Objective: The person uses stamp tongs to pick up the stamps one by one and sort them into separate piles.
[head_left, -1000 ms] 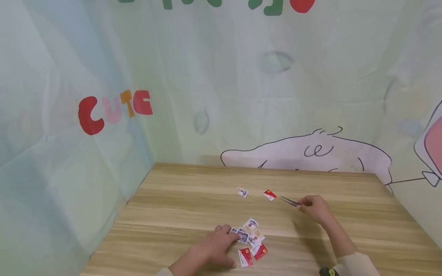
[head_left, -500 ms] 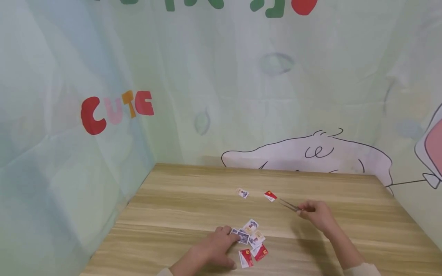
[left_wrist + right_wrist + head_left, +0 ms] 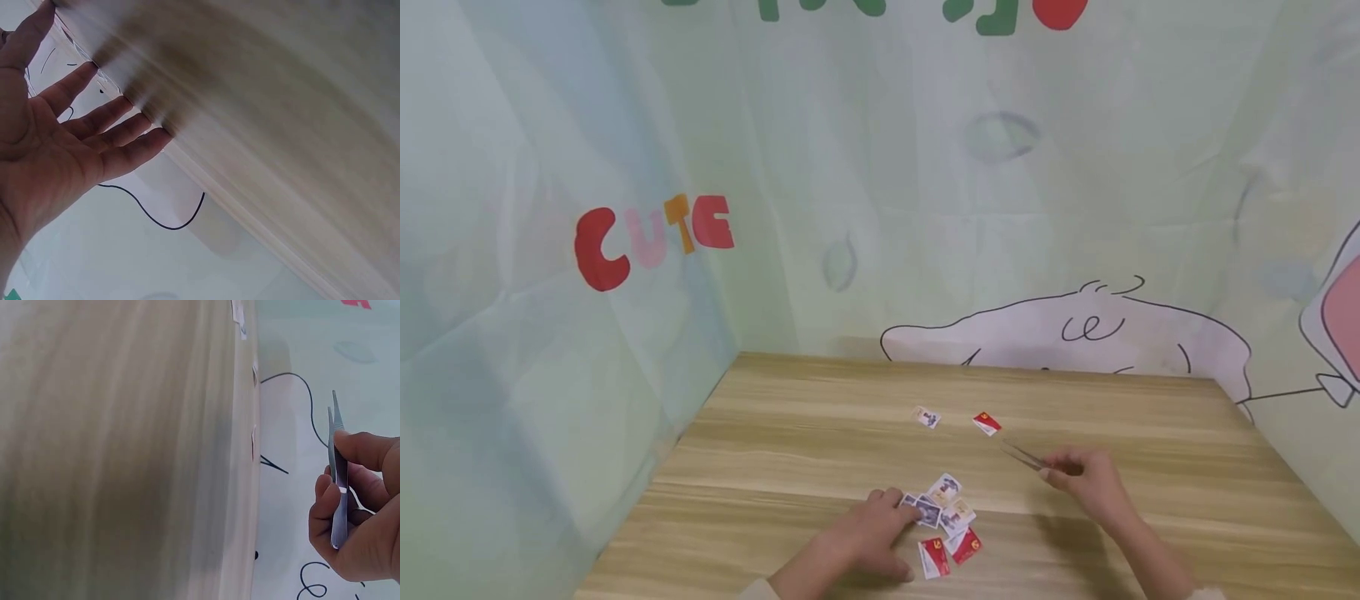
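Note:
My right hand holds metal tweezers above the table, gripping them between thumb and fingers. Their two tips stand apart with nothing between them, as the right wrist view shows. In the head view the tips point toward a red-and-white stamp lying on the wood. My left hand rests on the table, fingers spread and nearly straight, fingertips touching the surface. Its index fingertip lies on a dark-pictured stamp at the left of a loose, overlapping pile.
A pale stamp lies left of the red one, toward the back. The pile also holds cream stamps and two red-and-white stamps near the front. A printed cloth hangs behind and left of the wooden table.
My right hand has moved slightly toward me, drawing the tweezers back from the red-and-white stamp. The tweezer tips have spread apart. My left hand stays in place.

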{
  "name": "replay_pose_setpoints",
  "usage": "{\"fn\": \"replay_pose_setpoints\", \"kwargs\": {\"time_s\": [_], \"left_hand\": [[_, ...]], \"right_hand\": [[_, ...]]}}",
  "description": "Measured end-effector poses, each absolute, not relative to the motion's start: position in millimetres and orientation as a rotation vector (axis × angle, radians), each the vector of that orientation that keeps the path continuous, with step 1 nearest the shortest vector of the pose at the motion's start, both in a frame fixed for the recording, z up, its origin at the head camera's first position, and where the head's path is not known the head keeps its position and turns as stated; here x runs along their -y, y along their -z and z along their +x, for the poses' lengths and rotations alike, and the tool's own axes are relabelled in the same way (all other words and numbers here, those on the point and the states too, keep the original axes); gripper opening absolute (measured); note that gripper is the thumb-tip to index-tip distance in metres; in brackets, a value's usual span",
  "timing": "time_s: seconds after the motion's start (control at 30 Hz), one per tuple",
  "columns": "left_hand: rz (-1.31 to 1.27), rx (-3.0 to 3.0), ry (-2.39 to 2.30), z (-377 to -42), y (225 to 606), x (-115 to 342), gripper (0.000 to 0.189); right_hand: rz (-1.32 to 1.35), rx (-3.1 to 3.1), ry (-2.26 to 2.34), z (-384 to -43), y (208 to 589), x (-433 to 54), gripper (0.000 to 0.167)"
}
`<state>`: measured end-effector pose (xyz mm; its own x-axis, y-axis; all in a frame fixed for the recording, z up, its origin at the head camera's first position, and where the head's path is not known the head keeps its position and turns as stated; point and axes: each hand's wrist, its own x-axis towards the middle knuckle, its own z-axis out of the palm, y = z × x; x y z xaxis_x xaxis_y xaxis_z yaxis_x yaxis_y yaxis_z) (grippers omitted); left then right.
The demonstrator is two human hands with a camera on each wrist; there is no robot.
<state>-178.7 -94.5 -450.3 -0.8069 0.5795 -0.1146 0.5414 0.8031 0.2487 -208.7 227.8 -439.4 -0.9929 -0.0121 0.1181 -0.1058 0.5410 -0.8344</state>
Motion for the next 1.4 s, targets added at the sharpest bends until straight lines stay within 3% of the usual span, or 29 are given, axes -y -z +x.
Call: {"fn": "replay_pose_setpoints", "kwargs": {"time_s": [0.23,0.5,1.4], "left_hand": [[0.896,-2.809,-0.314,-179,452,95,0.072],[0.878,-2.801,-0.326,-177,450,95,0.073],[0.894,-2.804,-0.338,-179,449,95,0.072]], "right_hand": [[0.079,2.673,-1.504,-201,441,-217,0.014],[0.119,2.726,-1.666,-190,447,-205,0.023],[0.334,2.739,-1.629,-179,461,-191,0.017]]}}
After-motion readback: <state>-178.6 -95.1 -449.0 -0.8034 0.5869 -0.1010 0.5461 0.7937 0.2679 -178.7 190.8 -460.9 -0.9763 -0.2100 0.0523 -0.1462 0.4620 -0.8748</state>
